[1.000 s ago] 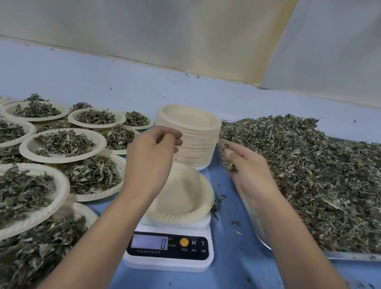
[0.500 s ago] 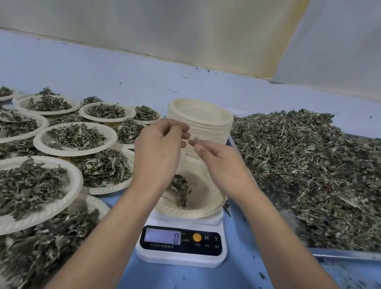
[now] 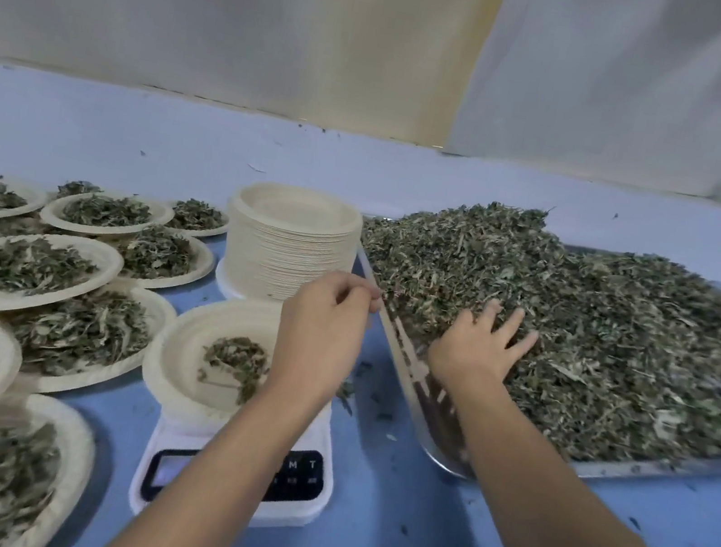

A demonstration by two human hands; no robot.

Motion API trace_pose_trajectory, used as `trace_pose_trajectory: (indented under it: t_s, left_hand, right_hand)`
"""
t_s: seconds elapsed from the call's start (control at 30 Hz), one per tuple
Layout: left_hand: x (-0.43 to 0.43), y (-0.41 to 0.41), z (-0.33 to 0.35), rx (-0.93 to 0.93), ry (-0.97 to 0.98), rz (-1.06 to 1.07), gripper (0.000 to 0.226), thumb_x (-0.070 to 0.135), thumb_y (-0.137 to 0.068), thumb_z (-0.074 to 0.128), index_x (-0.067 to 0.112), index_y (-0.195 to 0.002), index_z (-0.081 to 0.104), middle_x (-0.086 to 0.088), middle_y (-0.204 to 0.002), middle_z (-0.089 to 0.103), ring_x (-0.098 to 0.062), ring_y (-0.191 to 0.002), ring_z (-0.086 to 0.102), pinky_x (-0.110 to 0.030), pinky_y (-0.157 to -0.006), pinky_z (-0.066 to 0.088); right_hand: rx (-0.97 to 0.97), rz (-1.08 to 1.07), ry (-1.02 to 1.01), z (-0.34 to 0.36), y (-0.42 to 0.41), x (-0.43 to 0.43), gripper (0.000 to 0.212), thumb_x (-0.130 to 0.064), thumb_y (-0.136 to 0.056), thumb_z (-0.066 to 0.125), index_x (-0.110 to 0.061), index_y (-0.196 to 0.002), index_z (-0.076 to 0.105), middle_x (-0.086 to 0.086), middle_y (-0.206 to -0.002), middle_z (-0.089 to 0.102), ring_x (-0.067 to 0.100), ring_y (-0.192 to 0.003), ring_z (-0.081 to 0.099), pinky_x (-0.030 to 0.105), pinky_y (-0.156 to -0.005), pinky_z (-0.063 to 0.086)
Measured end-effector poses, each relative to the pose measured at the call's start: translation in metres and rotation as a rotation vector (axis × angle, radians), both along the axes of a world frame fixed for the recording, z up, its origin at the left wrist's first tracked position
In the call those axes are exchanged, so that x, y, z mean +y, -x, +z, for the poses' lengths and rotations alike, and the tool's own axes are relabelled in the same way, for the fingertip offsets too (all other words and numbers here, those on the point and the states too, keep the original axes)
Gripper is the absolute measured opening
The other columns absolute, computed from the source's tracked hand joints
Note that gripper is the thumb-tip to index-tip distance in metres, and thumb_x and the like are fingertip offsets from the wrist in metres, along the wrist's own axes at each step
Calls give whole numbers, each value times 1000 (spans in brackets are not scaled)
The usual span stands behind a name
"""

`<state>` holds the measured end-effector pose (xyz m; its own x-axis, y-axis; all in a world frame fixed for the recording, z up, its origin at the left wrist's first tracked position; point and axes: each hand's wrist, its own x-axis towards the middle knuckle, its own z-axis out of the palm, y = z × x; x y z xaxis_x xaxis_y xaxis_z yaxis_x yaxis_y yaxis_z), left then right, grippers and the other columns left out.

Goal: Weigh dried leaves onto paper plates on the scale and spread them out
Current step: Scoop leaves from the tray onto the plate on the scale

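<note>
Right hand [image 3: 477, 348] on leaves [image 3: 603, 323], scale [image 3: 301, 478] — M, T

Surface [image 3: 376, 538]: blue. Paper plates [image 3: 289, 244]: cream, ridged rims. Dried leaves [image 3: 576, 338]: dull green-grey. Scale [image 3: 300, 509]: white body, black panel. Tray [image 3: 670, 466]: apparently silver, blurred.

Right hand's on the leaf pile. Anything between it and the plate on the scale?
Yes: the left hand and forearm hang over the right side of the plate, straight between it and the right hand on the leaf pile. The tray rim also lies across that path, low.
</note>
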<state>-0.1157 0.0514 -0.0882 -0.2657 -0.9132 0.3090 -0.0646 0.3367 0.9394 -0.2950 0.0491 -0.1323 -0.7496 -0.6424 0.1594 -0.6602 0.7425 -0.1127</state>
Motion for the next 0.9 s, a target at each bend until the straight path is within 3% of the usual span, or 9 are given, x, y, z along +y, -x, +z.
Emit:
trace_pose_trajectory:
  t_s: [0.13,0.23,0.33,0.5,0.57,0.63,0.7,0.8,0.9]
  left_hand:
    - [3,19,-2,-24,19,-38,30,13,-91,47,31,-75,64,13,-77,68,-10,-67,62,-28,-64,49]
    - [3,25,-4,-33,26,-55,31,11,-91,48,32,-73,64,12,-76,68,-3,-59,57,-18,-55,43]
    - [3,23,-6,-22,24,-55,31,10,-90,49,30,-73,65,13,-74,68,6,-59,57,-11,-55,43]
    - [4,16,-7,-21,25,-49,30,10,-90,48,28,-76,67,14,-73,68,3,-65,60,-19,-60,44]
    - [4,13,-7,-23,27,-46,29,10,-90,48,27,-77,67,14,-76,68,-3,-68,61,-23,-62,46]
    - [2,10,-6,-12,23,-46,28,10,-91,47,26,-79,67,13,-77,68,-1,-68,62,-18,-61,46]
    - [1,6,-4,12,20,-45,28,10,-91,47,25,-79,67,13,-77,68,4,-65,61,-11,-58,43]
    - [-1,3,-1,39,16,-39,30,9,-91,45,25,-77,66,10,-77,69,-4,-69,62,-19,-61,45]
    - [-2,1,-1,58,-1,-41,30,9,-91,45,24,-77,67,8,-78,69,-6,-68,60,-16,-56,45]
  right_hand:
    - [-63,-153,-29,-9,11,-5,74,-45,-92,43,-19,-152,9,16,-157,-17,48,-139,-22,66,-105,-14]
    - [-264,-194,47,-13,12,-12,73,-39,-95,43,-9,-152,8,18,-158,-13,44,-143,-11,54,-115,2]
    - [-309,-142,73,-15,7,-18,66,-33,-96,42,-3,-149,16,18,-158,3,40,-143,5,48,-114,17]
    - [-275,214,105,-10,-9,-21,48,-23,-96,40,-5,-140,34,14,-151,25,34,-137,24,42,-108,28]
    - [-207,345,175,-8,-12,-20,43,-20,-97,41,-7,-137,38,11,-158,12,33,-139,20,41,-107,29]
    - [-86,362,245,-6,-13,-19,40,-22,-97,43,-13,-135,42,6,-160,0,32,-139,16,42,-101,35]
    - [59,313,283,-6,-12,-19,38,-27,-96,44,-16,-133,45,8,-159,4,31,-135,19,41,-96,39]
    - [185,236,247,-10,-7,-20,40,-38,-96,44,-20,-131,48,10,-158,13,32,-136,20,44,-105,28]
    - [39,165,111,-18,-4,-23,50,-50,-97,35,-25,-140,40,11,-159,9,34,-144,6,53,-113,7]
